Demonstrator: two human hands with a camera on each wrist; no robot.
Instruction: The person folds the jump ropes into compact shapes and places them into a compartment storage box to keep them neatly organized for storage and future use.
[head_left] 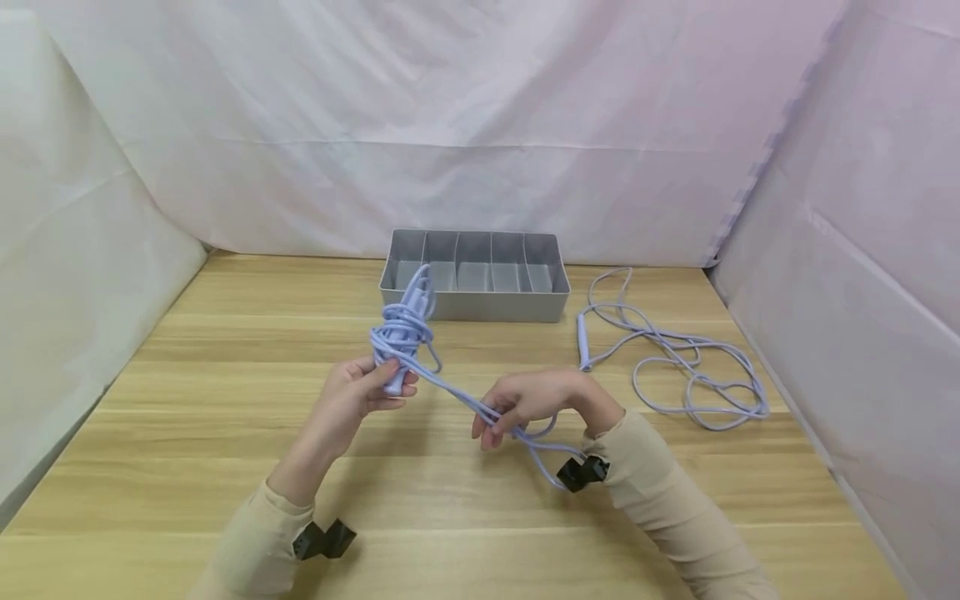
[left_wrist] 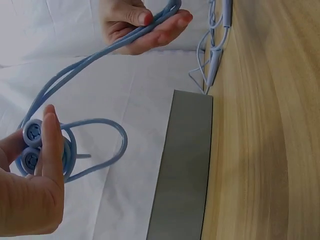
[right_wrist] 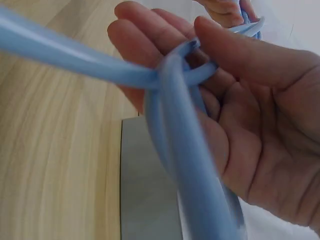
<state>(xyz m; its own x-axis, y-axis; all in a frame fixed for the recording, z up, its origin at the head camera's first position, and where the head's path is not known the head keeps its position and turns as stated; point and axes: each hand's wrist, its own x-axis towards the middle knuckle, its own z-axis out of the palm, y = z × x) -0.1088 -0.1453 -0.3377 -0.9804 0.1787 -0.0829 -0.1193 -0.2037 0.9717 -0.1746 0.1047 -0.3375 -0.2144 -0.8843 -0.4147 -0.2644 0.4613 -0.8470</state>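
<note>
My left hand (head_left: 348,404) grips the two light-blue handles (head_left: 397,379) of a jump rope, held together side by side. Their round ends (left_wrist: 33,132) face the camera in the left wrist view. Several turns of cord (head_left: 401,329) wrap around the handles, with a loop sticking up past their far end. From the bundle, doubled cord (head_left: 457,392) runs across to my right hand (head_left: 532,398), which holds it between thumb and fingers. Beyond those fingers, loose loops of cord (right_wrist: 195,165) hang toward the right wrist.
A grey tray (head_left: 495,308) with several compartments stands at the back of the wooden table (head_left: 450,533), behind the hands. To its right lies a second jump rope (head_left: 675,342), loosely tangled. White cloth (head_left: 480,192) closes off the back and both sides.
</note>
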